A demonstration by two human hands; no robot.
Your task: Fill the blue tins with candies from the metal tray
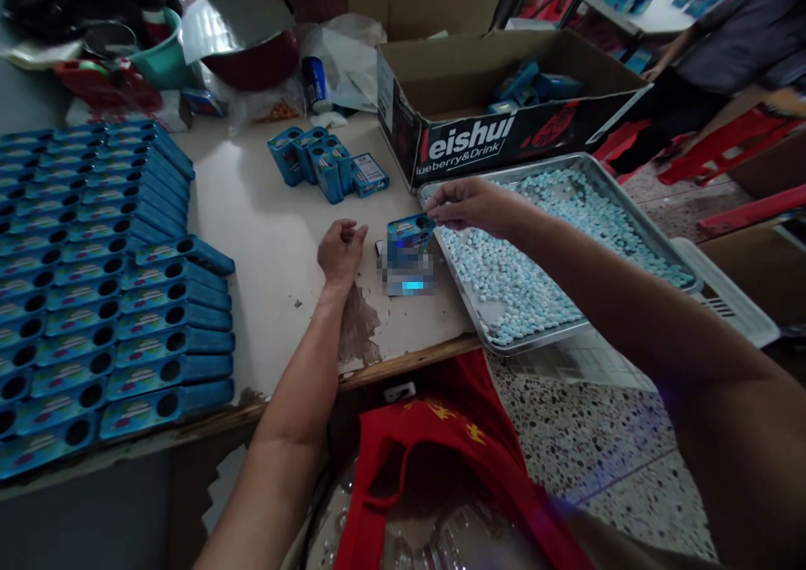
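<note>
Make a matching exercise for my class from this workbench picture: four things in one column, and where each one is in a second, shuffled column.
Things
1. metal tray
2. cardboard box
3. left hand
4. right hand

Places
A. resting curled on the table top
B. over the small blue box standing at the tray's edge
C. behind the tray, open, with blue packs inside
D. on the table's right end, spread with pale blue pellets

Pairs: 1-D, 2-C, 3-A, 4-B
</note>
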